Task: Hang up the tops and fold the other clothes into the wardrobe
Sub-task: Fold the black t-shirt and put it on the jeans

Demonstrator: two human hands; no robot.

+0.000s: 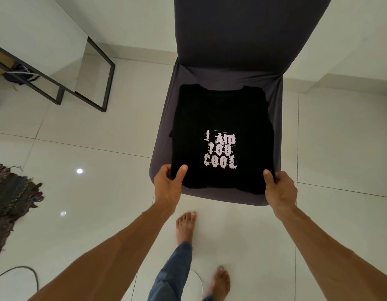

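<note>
A black T-shirt (220, 118) with pale lettering lies folded into a rectangle on the seat of a dark grey covered chair (277, 118), collar toward the chair back. My left hand (168, 183) pinches the shirt's near left corner, thumb on top and fingers under the edge. At the near right corner my right hand (279, 187) grips it the same way. Both corners sit at the front edge of the seat. No wardrobe or hanger is in view.
A black metal frame with glass panels (94, 79) stands at the upper left on the pale tiled floor (101, 159). A dark patterned rug (12, 198) lies at the left edge, a cable (25, 270) below it. My bare feet (186, 227) stand just before the chair.
</note>
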